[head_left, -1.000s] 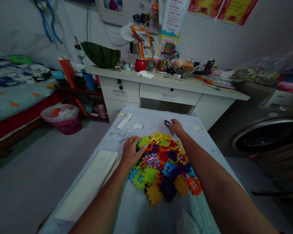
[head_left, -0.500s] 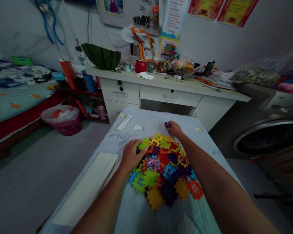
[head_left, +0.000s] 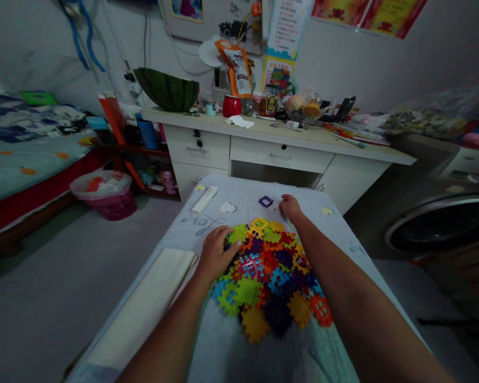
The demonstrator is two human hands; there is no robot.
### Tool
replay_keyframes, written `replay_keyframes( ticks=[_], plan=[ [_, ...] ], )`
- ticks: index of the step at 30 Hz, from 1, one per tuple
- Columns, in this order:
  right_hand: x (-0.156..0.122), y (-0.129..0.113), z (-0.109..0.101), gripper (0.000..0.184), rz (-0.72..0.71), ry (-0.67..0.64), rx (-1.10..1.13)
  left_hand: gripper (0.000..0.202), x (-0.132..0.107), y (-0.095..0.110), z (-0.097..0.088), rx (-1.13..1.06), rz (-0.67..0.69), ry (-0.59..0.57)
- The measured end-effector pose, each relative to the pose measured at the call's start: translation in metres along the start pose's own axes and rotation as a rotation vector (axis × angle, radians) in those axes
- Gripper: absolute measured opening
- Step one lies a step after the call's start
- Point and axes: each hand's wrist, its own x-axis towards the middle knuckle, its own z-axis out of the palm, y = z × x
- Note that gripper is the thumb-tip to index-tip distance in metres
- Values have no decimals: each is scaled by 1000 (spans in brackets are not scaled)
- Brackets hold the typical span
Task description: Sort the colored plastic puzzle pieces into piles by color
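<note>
A heap of colourful plastic interlocking tiles (head_left: 269, 271), notched along their edges, lies on the cloth-covered table. My left hand (head_left: 217, 250) rests against the heap's left side, its thumb apart from the fingers and touching the tiles. Beyond the heap, a purple notched frame tile (head_left: 265, 201) lies flat by itself on the cloth. Just right of that tile is my right hand (head_left: 290, 207), not touching it. Its fingers are slightly bent and a little apart, with nothing seen in them.
A white strip-shaped object (head_left: 205, 200) lies at the table's far left, and a folded pale cloth or board (head_left: 143, 306) along its left edge. A white desk (head_left: 279, 141) stands behind, a washing machine (head_left: 443, 197) to the right. A pink bin (head_left: 107, 199) stands on the floor.
My right hand has let go of the purple frame tile and moved slightly right. The tile now lies on the cloth. My left hand stays against the heap.
</note>
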Motion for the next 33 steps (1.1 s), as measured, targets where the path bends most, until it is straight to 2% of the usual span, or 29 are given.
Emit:
replay_keyframes(
  ticks=[3,6,9,14,18,27,33],
  plan=[
    [-4,-2,0,35,-95,-59,-178,36,0,2,0,-1,-6,-5],
    [-8,-10,4,38,-275,-297,-521,37,0,2,1,-1,-4,-14],
    [-13,-16,9,44,-274,-415,-730,36,-1,1,2,3,0,-22],
    [-17,-16,9,49,-192,-368,-814,36,0,2,1,11,0,-43],
    [-16,-17,8,47,-136,-324,-821,35,0,5,0,21,9,-42],
    [-13,-22,8,51,-126,-280,-762,36,0,4,1,23,9,-31],
    [-13,-20,11,42,-108,-278,-776,35,1,6,0,54,5,-41]
  ],
)
